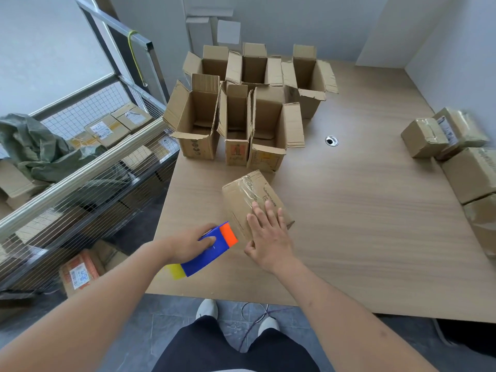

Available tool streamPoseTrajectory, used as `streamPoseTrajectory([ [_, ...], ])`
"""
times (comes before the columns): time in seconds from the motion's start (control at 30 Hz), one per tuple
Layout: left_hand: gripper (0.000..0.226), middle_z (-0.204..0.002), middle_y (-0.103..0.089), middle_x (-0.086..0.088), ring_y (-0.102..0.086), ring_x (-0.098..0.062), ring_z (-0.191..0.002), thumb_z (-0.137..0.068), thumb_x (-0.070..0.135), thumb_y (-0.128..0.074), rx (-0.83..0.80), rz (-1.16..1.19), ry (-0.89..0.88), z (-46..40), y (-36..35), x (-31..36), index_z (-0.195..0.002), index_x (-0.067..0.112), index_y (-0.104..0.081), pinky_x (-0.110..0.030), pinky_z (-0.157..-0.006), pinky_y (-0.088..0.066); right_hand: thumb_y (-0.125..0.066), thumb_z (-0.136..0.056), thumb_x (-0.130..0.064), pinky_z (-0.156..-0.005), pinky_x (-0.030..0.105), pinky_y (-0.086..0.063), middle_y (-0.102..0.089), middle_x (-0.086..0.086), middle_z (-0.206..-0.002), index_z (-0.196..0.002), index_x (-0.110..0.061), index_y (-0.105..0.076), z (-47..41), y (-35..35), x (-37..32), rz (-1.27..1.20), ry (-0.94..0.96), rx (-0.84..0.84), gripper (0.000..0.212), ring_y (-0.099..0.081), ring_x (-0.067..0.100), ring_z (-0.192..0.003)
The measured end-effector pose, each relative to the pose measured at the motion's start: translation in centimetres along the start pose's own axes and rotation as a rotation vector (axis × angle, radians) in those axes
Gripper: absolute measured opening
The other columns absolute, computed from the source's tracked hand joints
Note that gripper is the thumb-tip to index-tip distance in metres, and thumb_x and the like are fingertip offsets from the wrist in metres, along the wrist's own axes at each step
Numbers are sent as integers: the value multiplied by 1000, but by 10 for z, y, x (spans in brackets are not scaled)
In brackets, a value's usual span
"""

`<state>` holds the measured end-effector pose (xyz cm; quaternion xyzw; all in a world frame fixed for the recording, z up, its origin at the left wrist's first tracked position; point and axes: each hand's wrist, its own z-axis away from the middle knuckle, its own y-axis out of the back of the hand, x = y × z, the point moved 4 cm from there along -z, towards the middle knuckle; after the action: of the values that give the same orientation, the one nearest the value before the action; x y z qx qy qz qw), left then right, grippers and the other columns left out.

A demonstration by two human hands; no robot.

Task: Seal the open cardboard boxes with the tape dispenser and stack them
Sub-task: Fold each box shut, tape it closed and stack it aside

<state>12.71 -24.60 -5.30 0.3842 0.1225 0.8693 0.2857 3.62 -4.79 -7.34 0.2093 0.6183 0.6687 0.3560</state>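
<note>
A small closed brown cardboard box (255, 202) lay near the front edge of the pale wood-grain desk (362, 224), a strip of clear tape running across its top. The right hand (268, 234) rested flat on the box's near end, fingers straight and spread, pinning it in place. Just left of the box, the left hand (192, 244) gripped a blue tape dispenser with an orange nose and yellow tail (208, 251), its orange end touching the box's near corner.

The step in hand appeared to be finishing the seam. Doing it well probably meant keeping the right palm's weight on the box so it did not slide, drawing the dispenser down over the edge at a low angle, then tearing the tape cleanly and smoothing the tail flat.

Beyond the box stood a cluster of open tall brown cardboard boxes (241, 108), flaps up, not yet sealed. Well to the right of the box, sealed taped cardboard parcels (456, 146) sat piled at the desk's edge.
</note>
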Motion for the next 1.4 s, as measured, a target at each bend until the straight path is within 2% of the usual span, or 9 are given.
streamPoseTrajectory([
  [0.2, 71, -126, -56, 12, -64, -11, -105, -93, 42, -71, -106, -8, 1, 28, 37, -30, -139, 74, -28, -33, -90, -54, -69, -64, 12, -127, 40, -12, -41, -15, -158, -145, -20, -46, 3, 29, 34, 16, 249, 17, 90, -22, 26, -154],
  [0.33, 61, -131, -54, 25, -55, -6, -120, -86, 36, -76, -90, -115, -52, 37, 53, -35, -128, 70, -48, -42, -106, -46, -58, -71, 13, -111, 33, -35, -59, -8, -135, -124, -21, -56, -9, 49, 31, -26, 268, 52, 63, -46, 25, -133],
  [0.43, 60, -130, -56, 23, -57, -6, -119, -89, 29, -76, -50, -78, -123, 44, 60, -32, -128, 67, -49, -35, -101, -48, -55, -88, -18, -98, 42, -45, -61, -1, -122, -127, -23, -51, -17, 58, 9, -136, 59, 99, 40, -52, 27, -114],
  [0.53, 70, -129, -59, 17, -61, -9, -113, -90, 20, -76, -25, -9, -190, 50, 66, -28, -134, 65, -46, -38, -100, -52, -42, -86, -78, -113, 52, -32, -39, 7, -139, -146, -31, -32, -23, 40, -19, -29, -171, -85, 77, -37, 32, -131],
  [0.6, 76, -128, -60, 6, -63, -19, -111, -90, 15, -75, -24, 27, -219, 53, 68, -26, -140, 62, -43, -42, -99, -53, -42, -80, -86, -121, 57, -16, -24, 15, -149, -155, -35, -19, -25, 25, -35, 29, -207, -157, 93, -20, 40, -143],
  [0.83, 79, -137, -55, 16, -58, -15, -119, -89, 13, -75, -30, 40, -301, 49, 75, -26, -144, 59, -42, -44, -100, -54, -72, -81, -45, -125, 48, -6, 0, 9, -156, -158, -33, -17, -18, 24, -25, -27, -86, -174, 95, 8, 32, -152],
  [1.03, 80, -136, -47, 34, -55, -1, -120, -88, 14, -76, -85, 22, -338, 43, 73, -18, -145, 58, -41, -36, -94, -58, -74, -81, -27, -126, 44, -17, -12, 7, -158, -143, -36, -41, -18, 56, -10, -71, -27, -276, 71, -9, 32, -152],
  [1.23, 79, -131, -47, 36, -53, 7, -116, -89, 15, -76, -118, -31, -379, 41, 75, -4, -144, 59, -41, -27, -87, -59, -59, -97, -12, -111, 32, -44, -64, -12, -131, -131, -30, -66, -13, 74, -32, -966, -72, -282, 39, -57, 4, -125],
  [1.4, 77, -138, -48, 27, -51, -5, -126, -87, 11, -75, -132, -79, -410, 41, 71, 8, -143, 57, -46, -39, -101, -53, -64, -99, -10, -100, 47, -56, -76, 12, -108, -117, -10, -73, -6, 61, -42, -1224, -172, -182, 20, -72, 17, -99],
])
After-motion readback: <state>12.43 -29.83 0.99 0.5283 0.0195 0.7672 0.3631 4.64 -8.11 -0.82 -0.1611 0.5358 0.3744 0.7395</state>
